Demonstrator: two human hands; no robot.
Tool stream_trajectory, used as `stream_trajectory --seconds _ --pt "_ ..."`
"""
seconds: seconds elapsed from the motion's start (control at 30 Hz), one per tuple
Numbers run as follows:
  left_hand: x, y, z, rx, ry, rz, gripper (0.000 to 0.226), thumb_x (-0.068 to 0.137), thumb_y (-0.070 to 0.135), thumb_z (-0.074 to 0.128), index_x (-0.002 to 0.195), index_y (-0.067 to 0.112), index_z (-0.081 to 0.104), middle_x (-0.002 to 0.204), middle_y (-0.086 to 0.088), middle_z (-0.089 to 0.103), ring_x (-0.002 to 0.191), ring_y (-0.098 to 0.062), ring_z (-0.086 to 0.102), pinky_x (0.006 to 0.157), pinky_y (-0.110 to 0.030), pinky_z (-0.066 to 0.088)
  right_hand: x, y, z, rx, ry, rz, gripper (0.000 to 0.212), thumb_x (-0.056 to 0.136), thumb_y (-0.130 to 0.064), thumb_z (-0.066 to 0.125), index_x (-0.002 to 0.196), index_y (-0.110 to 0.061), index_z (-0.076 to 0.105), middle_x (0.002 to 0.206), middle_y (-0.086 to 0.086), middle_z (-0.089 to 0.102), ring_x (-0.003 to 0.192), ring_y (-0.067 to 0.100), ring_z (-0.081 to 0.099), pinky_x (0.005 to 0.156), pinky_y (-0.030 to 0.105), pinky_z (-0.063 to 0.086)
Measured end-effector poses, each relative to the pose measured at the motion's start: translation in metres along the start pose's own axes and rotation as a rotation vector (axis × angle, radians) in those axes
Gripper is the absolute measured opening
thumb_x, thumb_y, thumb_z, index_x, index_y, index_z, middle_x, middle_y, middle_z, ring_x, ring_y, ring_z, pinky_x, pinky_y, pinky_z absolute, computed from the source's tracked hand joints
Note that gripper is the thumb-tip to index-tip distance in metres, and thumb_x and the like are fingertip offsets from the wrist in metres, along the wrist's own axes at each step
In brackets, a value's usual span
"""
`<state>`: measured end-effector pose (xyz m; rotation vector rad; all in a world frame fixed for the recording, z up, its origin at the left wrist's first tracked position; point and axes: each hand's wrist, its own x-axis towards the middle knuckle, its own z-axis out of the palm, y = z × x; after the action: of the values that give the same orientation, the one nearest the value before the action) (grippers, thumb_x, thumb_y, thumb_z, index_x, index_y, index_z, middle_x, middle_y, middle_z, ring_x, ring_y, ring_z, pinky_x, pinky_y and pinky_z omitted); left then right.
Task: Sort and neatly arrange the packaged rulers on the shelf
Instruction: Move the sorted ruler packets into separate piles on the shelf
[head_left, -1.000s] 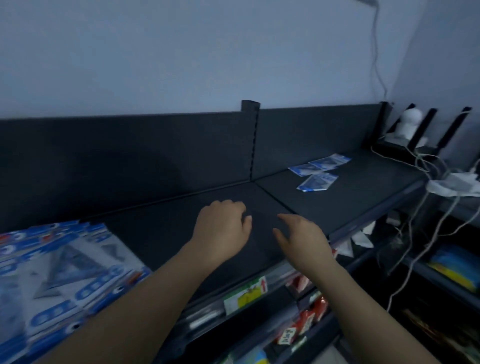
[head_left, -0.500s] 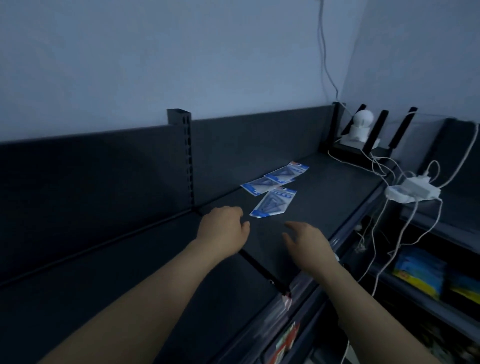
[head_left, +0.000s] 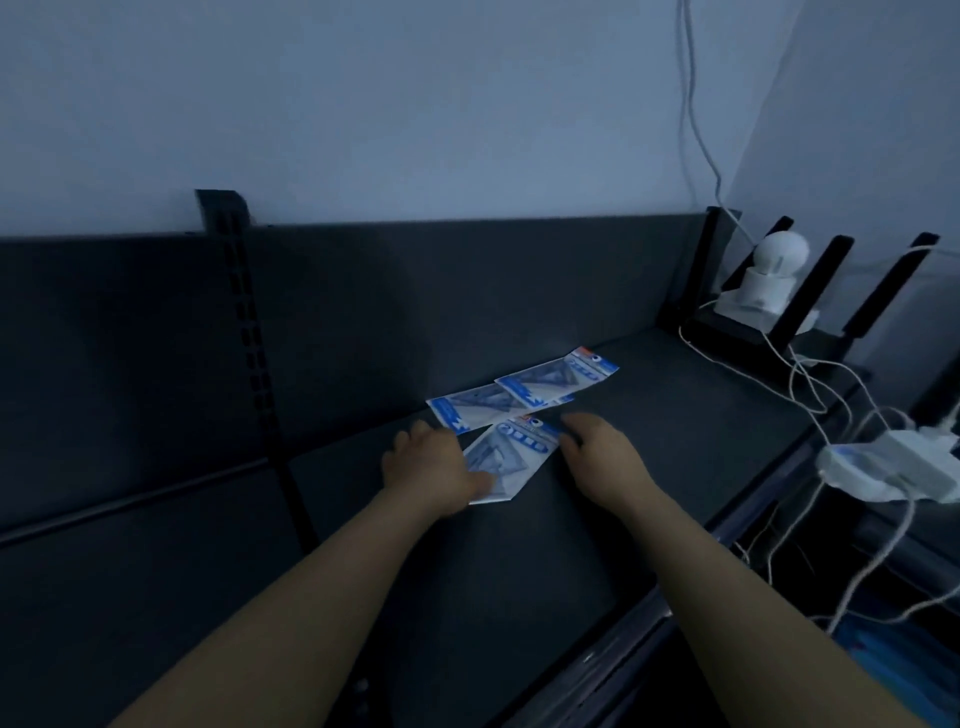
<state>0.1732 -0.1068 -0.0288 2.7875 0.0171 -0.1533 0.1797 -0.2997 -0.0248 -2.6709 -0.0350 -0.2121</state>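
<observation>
On the dark shelf (head_left: 675, 441) lie ruler packets (head_left: 558, 382); pale wall (head_left: 415, 104) behind.

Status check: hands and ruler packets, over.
Left hand thumb on near ruler packet, right hand at its far corner; grips unclear. Two packets overlap behind. Power strip apart, right.

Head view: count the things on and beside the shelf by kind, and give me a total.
Ruler packs: 3
White camera: 1
Black router: 1
White power strip: 1
Total: 6
</observation>
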Motion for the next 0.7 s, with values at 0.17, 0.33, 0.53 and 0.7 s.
stream_trajectory --seconds 0.17,0.33,0.53,0.7 --pt "0.017 0.002 0.004 -0.113 -0.064 -0.078 0.067 0.061 0.061 0.074 0.106 0.013 0.067 0.115 -0.007 0.059 0.108 -0.023 0.056 0.088 -0.037 0.049 0.063 0.020 0.005 -0.090 -0.065 -0.151 0.032 0.098 -0.013 0.040 0.127 -0.009 0.052 0.137 0.013 0.050 0.120 0.027 0.048 0.098 0.035 0.041" --pt "0.016 -0.005 -0.005 -0.286 -0.108 -0.095 0.040 0.061 0.048 0.083 0.078 0.015 0.068 0.074 0.003 0.064 0.070 -0.011 0.060 0.058 -0.026 0.045 0.089 0.027 0.001 -0.188 -0.259 -0.183 0.038 0.099 -0.013 0.035 0.134 -0.013 0.050 0.145 0.006 0.043 0.129 0.027 0.043 0.105 0.029 0.033" --pt "0.022 -0.009 -0.016 -0.388 0.023 -0.040 0.030 0.077 0.035 0.077 0.076 0.008 0.066 0.069 -0.001 0.059 0.059 -0.008 0.052 0.051 -0.020 0.038 0.081 0.053 -0.009 -0.182 -0.274 -0.214 0.047 0.093 -0.007 0.039 0.135 -0.023 0.052 0.149 -0.001 0.040 0.136 0.020 0.035 0.112 0.030 0.028" --pt "0.050 0.009 -0.016 -0.574 0.228 -0.059 0.031 0.085 0.034 0.070 0.085 0.004 0.065 0.076 -0.005 0.061 0.064 -0.014 0.056 0.055 -0.027 0.041 0.059 0.058 -0.023 0.064 -0.306 -0.181 0.041 0.092 -0.001 0.040 0.118 -0.019 0.066 0.127 -0.008 0.059 0.119 0.008 0.051 0.098 0.014 0.032"
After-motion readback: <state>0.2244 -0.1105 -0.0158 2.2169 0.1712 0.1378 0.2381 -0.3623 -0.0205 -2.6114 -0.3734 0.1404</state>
